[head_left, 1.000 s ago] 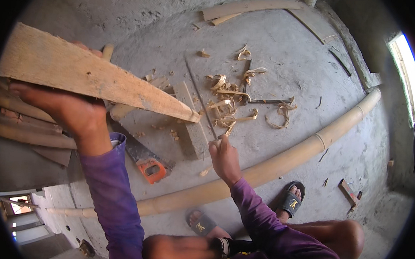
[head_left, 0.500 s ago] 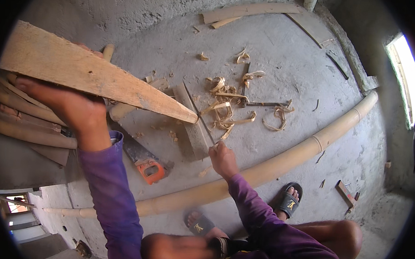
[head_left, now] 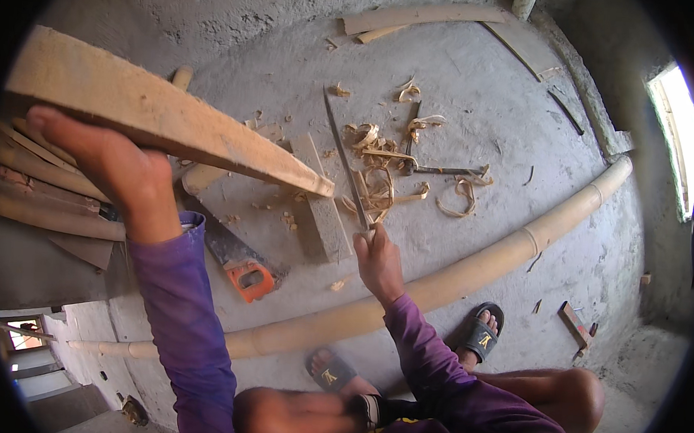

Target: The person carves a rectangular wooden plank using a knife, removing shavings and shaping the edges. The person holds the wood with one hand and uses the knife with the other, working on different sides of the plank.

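Observation:
My left hand [head_left: 105, 171] holds up a wide pale wooden plank [head_left: 165, 119] from underneath; the plank slants across the upper left and ends in a point near the middle. My right hand [head_left: 378, 258] grips the handle of a long thin dark blade [head_left: 340, 150], which points away from me over the concrete floor. Just beyond the blade lie several curled wood shavings [head_left: 379, 183]. A flat wooden block [head_left: 320, 207] lies on the floor below the plank's tip. Both forearms wear purple sleeves.
A long bamboo pole [head_left: 469, 264] crosses the floor in front of my sandalled feet [head_left: 481, 334]. A handsaw with an orange handle [head_left: 247, 278] lies under my left arm. Stacked bamboo strips [head_left: 35, 183] lie at left, planks [head_left: 418, 17] at the far wall, a small tool [head_left: 574, 325] at right.
My right hand has raised the long blade so it now stands out over the shavings. The plank in my left hand has tilted slightly and stays lifted.

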Available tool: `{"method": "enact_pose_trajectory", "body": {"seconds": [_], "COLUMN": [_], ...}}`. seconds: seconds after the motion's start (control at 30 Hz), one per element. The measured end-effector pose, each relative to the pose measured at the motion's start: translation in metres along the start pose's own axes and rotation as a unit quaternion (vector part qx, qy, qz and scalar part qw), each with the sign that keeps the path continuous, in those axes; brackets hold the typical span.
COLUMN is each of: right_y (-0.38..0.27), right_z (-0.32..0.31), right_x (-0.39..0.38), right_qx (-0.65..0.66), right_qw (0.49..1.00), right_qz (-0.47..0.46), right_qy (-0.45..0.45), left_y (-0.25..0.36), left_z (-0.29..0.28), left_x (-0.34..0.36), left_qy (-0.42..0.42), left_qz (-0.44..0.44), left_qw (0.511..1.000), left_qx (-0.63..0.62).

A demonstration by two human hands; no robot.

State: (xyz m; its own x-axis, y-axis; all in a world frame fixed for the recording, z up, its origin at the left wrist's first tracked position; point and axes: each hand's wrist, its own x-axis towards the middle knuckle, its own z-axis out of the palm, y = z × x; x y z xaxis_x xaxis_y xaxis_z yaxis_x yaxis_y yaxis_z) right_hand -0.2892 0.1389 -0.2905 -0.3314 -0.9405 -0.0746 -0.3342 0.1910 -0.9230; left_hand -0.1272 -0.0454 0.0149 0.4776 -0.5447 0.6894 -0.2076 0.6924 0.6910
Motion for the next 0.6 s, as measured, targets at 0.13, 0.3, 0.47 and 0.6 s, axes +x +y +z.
{"method": "enact_pose_trajectory", "body": {"seconds": [0.13,0.3,0.47,0.6], "right_y": [-0.04,-0.066,-0.05,-0.04], "right_z": [-0.019,-0.03,-0.011,-0.005], "right_x": [0.004,0.0,-0.013,-0.013], "right_qx": [-0.012,-0.035,-0.014,-0.04], "right_qw": [1.0,0.999,0.999,0.997], "right_qz": [0.003,0.008,-0.022,-0.057], "right_qy": [0.015,-0.015,-0.026,-0.021], "left_y": [0.004,0.002,0.002,0.008], "left_z": [-0.001,0.003,0.005,0.002], "left_x": [0.008,0.005,-0.003,-0.007], "left_qy": [-0.045,-0.143,-0.097,-0.077], "left_qz": [-0.059,-0.091,-0.101,-0.098], "left_qw": [0.997,0.98,0.985,0.988], "left_qx": [0.023,-0.102,-0.101,-0.091]}}
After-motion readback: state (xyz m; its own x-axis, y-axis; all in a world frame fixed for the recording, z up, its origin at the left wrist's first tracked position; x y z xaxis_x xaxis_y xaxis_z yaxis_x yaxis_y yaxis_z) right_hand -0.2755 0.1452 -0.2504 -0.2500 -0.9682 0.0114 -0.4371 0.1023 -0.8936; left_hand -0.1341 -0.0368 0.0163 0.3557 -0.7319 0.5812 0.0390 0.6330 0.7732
